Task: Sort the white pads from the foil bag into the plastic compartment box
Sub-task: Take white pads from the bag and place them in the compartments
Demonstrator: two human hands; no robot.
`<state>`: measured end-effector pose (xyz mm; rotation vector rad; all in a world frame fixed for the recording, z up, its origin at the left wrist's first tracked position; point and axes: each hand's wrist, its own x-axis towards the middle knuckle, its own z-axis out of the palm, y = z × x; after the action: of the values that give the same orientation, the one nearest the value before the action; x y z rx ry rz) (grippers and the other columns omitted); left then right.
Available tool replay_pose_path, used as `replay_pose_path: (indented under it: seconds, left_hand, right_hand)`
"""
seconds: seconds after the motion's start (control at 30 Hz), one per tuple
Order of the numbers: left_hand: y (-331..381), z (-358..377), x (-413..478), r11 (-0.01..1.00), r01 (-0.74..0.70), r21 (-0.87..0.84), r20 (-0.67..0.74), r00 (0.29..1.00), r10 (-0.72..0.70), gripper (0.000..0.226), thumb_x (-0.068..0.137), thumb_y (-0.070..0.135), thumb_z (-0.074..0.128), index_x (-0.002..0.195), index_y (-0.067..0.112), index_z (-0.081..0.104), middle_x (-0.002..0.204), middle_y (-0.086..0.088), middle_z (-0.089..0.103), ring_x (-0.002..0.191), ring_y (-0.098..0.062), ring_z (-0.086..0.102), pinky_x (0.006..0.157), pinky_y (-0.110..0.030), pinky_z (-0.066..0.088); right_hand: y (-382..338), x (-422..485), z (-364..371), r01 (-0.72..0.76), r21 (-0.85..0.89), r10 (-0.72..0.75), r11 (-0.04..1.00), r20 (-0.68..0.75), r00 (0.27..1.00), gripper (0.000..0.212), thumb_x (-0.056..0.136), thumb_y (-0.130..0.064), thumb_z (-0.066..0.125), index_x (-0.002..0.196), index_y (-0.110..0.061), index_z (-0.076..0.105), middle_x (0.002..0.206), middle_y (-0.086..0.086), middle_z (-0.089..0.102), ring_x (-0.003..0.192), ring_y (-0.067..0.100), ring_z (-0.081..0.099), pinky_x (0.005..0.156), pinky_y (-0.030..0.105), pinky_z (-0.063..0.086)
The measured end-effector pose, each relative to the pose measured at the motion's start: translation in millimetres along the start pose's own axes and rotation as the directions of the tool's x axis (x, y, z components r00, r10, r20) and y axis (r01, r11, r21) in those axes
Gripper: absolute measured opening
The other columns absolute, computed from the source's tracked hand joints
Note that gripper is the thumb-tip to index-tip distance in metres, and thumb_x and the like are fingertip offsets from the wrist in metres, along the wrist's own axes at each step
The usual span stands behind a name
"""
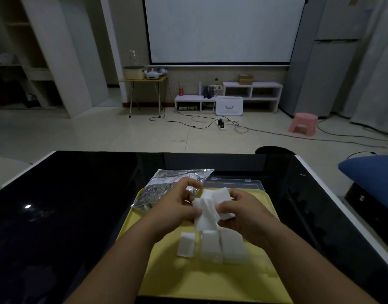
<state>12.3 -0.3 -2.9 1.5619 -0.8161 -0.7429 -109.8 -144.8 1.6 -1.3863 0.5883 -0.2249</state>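
My left hand (pixel 177 204) and my right hand (pixel 243 210) together grip a loose stack of white pads (pixel 207 208) held above the yellow tray (pixel 210 279). Below the stack, three groups of white pads (pixel 210 245) stand side by side in a clear plastic compartment box whose walls are hard to make out. The silver foil bag (pixel 164 183) lies at the tray's far left corner, partly under my left hand. A clear plastic lid (pixel 234 183) rests behind my hands at the tray's far edge.
The tray sits on a glossy black table (pixel 68 216) with white edges. A blue cushion (pixel 371 174) lies beyond the table's right side. Tiled floor with cables, a pink stool (pixel 303 125) and low shelves lie beyond.
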Motion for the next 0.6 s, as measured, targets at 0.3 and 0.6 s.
replay_pose_path:
  seconds: [0.3,0.6]
  left_hand:
    - [-3.3,1.2,2.3,0.999,0.017,-0.029,-0.039,0.999,-0.018,0.051,0.081,-0.015,0.057,0.113,0.024,0.059,0.093,-0.010,0.052,0.078,-0.020,0.056,0.067,-0.029,0.052]
    - [-6.0,0.2,2.2,0.997,0.009,-0.079,-0.044,0.999,-0.012,0.050,0.080,-0.015,0.056,0.108,0.026,0.060,0.095,-0.009,0.051,0.080,-0.021,0.054,0.067,-0.032,0.052]
  right_hand:
    - [-7.9,-8.8,4.3,0.020,0.061,-0.012,0.998,-0.135,0.991,0.014,0.085,0.006,0.052,0.089,-0.006,0.058,0.090,0.014,0.054,0.080,0.027,0.055,0.075,0.040,0.052]
    - [-7.7,-8.7,4.4,0.001,0.161,0.017,0.987,-0.107,0.994,0.026,0.084,0.010,0.058,0.091,-0.015,0.056,0.097,0.013,0.057,0.086,0.028,0.060,0.082,0.043,0.058]
